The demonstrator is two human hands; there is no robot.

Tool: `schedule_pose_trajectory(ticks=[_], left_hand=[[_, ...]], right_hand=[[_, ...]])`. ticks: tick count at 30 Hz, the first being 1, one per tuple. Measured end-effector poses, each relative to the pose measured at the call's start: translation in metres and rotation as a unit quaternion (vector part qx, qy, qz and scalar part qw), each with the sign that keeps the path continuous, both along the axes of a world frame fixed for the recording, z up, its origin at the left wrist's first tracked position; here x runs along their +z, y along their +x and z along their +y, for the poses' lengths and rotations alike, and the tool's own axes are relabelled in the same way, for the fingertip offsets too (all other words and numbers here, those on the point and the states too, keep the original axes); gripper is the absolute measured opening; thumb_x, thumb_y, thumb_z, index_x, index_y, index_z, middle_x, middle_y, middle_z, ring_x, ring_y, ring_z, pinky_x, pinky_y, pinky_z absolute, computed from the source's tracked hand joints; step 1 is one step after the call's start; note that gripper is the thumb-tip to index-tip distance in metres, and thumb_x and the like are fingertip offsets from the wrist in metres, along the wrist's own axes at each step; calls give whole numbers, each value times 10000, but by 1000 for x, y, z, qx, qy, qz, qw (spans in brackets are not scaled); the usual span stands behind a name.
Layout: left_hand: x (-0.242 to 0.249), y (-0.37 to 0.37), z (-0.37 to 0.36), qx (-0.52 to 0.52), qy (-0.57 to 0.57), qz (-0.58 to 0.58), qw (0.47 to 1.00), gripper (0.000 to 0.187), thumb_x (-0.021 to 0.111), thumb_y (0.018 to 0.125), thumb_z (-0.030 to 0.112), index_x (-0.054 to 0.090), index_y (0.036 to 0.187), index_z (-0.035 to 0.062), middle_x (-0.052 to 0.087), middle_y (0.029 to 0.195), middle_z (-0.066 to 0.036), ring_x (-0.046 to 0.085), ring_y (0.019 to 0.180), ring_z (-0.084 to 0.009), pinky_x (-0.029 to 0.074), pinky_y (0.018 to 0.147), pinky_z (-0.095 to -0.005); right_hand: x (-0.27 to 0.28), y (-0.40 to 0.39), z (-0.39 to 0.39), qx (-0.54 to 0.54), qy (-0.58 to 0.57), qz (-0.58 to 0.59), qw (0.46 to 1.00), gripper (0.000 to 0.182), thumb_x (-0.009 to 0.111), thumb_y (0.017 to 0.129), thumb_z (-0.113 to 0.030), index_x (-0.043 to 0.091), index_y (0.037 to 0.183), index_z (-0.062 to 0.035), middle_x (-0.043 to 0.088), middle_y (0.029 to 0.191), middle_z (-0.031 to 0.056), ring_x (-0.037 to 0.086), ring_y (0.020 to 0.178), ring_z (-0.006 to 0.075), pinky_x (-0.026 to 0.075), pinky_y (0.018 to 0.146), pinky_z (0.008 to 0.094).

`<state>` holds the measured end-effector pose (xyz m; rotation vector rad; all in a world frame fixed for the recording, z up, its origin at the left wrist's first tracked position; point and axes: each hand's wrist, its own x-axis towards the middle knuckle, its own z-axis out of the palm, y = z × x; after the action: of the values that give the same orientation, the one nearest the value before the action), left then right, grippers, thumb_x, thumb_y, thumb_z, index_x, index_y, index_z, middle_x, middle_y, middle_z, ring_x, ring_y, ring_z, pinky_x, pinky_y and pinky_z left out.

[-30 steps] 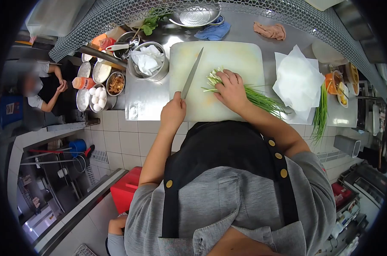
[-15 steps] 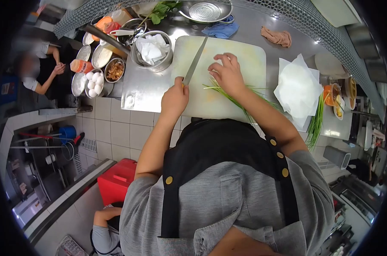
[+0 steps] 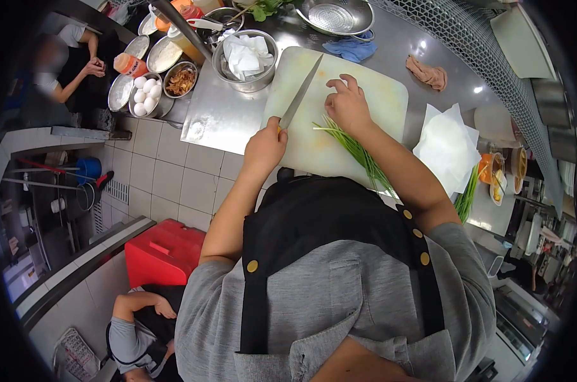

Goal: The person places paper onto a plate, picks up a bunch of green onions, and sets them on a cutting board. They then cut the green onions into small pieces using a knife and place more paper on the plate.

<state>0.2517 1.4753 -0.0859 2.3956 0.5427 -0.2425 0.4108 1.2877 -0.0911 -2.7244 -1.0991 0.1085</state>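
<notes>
My left hand [image 3: 266, 148] is wrapped round the handle of a long kitchen knife [image 3: 303, 92], whose blade points away from me, up and to the right over a white cutting board [image 3: 295, 149]. My right hand [image 3: 349, 105] hovers over or rests on the board, its fingers bent and apart; nothing shows between them. Under my right wrist and forearm lies a bunch of thin green chives or scallions [image 3: 358, 156], pale ends toward the knife. The forearm hides part of the bunch.
Left of the board stand a steel pot [image 3: 263, 79] with white paper, a bowl of eggs [image 3: 147, 97] and sauce bottles. White paper sheets [image 3: 446, 146] and more greens [image 3: 468, 197] lie right. Behind are a strainer [image 3: 333, 16], a blue cloth [image 3: 351, 48] and a brown cloth [image 3: 426, 72]. Other people are at left.
The view has turned, shifting the board and counter to the right. The greens look more bunched under my right forearm. My left hand keeps its grip on the knife.
</notes>
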Motion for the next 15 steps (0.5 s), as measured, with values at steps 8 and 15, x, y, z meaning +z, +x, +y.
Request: schedule_pose_trajectory(ticks=[8,15], left_hand=[[2,-6,4,24,-17,-7,1000,340,546,998,293,535,1246,62,708,911,-257,682,880,-464,523,763,-533],[13,-23,2,50,-39,-4,998,366,565,984,298,532,1266,67,707,900,-263,679,875,-473,524,755,-542]], right_hand=[[-40,62,-23,-217,446,189,848,114,716,869,-196,773,819,-110,725,967,80,576,1064,341,470,916,414],[-34,172,-138,-387,221,-100,890,291,709,882,-386,776,974,-118,729,949,130,613,1066,314,454,931,426]])
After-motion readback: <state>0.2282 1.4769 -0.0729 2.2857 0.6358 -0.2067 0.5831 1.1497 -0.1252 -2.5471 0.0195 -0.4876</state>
